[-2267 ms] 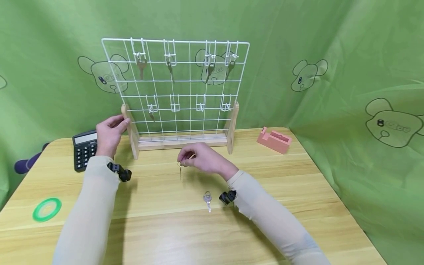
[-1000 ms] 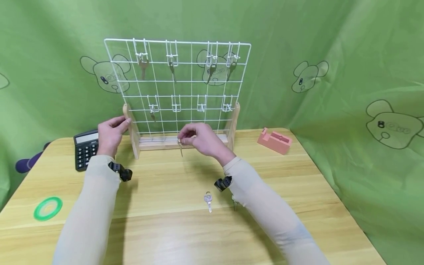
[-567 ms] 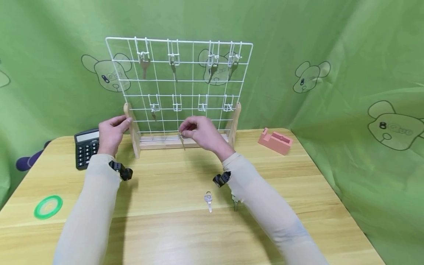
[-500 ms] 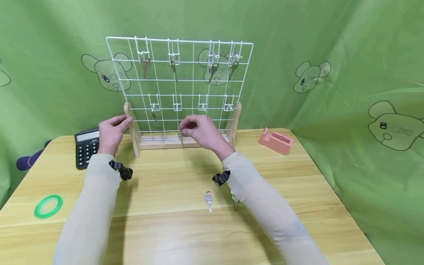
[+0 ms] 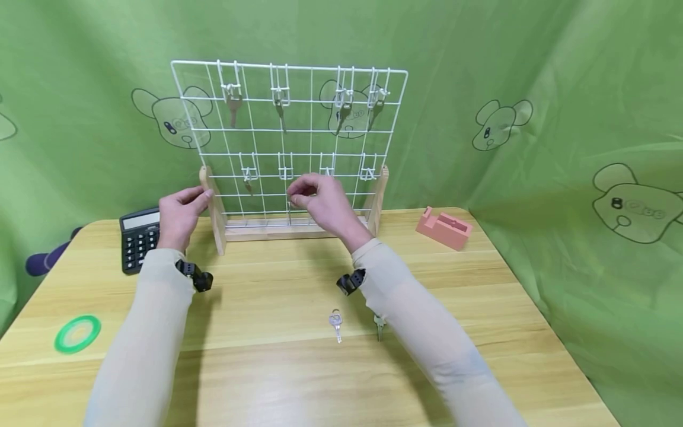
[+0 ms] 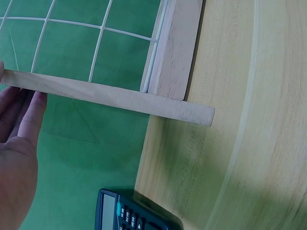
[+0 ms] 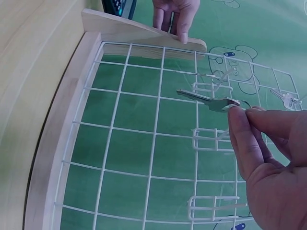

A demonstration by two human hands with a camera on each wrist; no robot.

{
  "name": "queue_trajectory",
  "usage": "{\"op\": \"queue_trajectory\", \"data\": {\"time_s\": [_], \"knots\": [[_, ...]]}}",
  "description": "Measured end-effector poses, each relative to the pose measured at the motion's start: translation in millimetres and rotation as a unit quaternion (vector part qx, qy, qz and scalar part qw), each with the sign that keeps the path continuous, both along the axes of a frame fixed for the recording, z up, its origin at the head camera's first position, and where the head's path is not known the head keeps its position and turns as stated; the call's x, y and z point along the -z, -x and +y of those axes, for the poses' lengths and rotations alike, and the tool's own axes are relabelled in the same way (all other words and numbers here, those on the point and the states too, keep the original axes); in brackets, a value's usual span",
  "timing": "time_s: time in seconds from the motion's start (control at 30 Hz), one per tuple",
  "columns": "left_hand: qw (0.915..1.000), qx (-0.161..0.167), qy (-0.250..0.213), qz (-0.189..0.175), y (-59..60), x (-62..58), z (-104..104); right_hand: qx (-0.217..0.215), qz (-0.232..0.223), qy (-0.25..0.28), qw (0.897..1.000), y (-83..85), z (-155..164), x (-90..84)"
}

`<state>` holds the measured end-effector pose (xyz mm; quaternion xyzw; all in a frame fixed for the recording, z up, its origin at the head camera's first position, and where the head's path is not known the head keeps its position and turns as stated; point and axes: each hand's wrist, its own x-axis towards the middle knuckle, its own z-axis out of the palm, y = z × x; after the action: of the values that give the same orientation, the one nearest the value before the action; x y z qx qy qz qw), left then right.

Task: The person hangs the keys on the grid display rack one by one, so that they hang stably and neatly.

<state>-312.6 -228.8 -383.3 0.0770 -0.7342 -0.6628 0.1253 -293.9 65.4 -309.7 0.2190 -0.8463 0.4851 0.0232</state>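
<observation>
My left hand grips the wooden side post of a white wire grid rack, thumb on one face and fingers on the other, as the left wrist view shows. My right hand is in front of the grid, just below the lower row of hooks. Between thumb and fingertips it pinches a metal key by its small ring; the blade points down in the head view. Nearest to it are a lower hook and another hook, both without a key. One key hangs at the lower left.
Several keys, one at the left, hang along the upper row. Two more, a silver key and a second key, lie on the table. Around are a black calculator, a green tape roll and a pink holder.
My right hand has lifted the key from low over the table up and away to the front of the grid. My left hand keeps its grip on the post.
</observation>
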Motion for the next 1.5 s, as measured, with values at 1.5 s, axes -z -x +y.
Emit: {"op": "queue_trajectory", "data": {"time_s": [1.5], "knots": [[0.9999,-0.001,0.004,0.014,0.0,0.3,2,0.062,0.01,0.051,0.997,11.0,-11,18.3]]}}
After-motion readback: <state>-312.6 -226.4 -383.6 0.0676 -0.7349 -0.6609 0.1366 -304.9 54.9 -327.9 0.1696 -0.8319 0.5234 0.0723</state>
